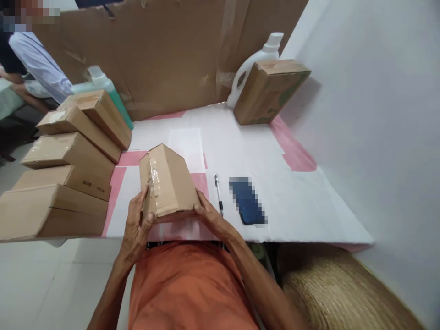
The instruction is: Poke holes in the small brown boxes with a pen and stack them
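Observation:
Between my two hands is a brown cardboard box [172, 183], tilted, with clear shiny tape along its left side. My left hand [137, 222] grips its left side near the front corner, thumb on the near edge. On the right side, my right hand [209, 213] holds the near corner with the thumb on the edge and the fingers partly hidden behind the box. Just right of my right hand lies a pen [218, 195] with a clear barrel and black grip. Beyond it is a dark phone [248, 201], partly pixelated.
Several cardboard boxes [79, 151] stand in a row at the left, before a green bottle [115, 98]. A white jug [252, 62] stands behind a printed carton [270, 94]. A cardboard panel [154, 55] bounds the back, a white wall [371, 114] the right. A woven basket-like object [333, 284] sits below the table.

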The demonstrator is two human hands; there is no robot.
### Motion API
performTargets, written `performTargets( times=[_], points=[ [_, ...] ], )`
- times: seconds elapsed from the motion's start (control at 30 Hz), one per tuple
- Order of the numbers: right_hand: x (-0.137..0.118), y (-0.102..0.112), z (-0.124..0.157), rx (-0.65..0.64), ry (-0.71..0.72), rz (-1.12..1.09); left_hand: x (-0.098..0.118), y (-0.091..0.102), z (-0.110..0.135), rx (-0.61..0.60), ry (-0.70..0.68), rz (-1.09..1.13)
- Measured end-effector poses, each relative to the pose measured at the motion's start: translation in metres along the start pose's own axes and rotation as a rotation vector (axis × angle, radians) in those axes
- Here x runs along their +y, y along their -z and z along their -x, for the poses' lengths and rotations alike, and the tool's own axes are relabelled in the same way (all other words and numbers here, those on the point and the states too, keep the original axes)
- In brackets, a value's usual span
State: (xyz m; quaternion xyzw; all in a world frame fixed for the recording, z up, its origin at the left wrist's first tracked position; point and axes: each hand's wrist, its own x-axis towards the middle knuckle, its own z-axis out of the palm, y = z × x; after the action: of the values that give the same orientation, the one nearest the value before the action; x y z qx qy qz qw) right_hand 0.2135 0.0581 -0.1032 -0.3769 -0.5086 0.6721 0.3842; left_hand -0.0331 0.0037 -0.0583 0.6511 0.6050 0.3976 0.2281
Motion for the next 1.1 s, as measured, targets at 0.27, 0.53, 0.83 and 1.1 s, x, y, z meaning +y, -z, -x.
performTargets(
  times=[0.27,0.53,0.83,1.1],
  points=[
    [-0.05,0.006,0.029,0.066,0.055,0.152,0.041,0.026,0.005,0.046,-0.167,-0.148],
    [-0.076,-0.005,0.054,0.025,0.098,0.224,0.04,0.031,0.014,0.234,-0.048,-0.14],
    [-0.094,-0.009,0.054,0.061,0.102,0.521,0.044,0.037,0.002,0.126,0.247,0.254],
    [-0.11,-0.013,0.079,-0.036,0.105,0.54,0.09,0.039,-0.012,-0.194,0.096,0.097]
  ],
)
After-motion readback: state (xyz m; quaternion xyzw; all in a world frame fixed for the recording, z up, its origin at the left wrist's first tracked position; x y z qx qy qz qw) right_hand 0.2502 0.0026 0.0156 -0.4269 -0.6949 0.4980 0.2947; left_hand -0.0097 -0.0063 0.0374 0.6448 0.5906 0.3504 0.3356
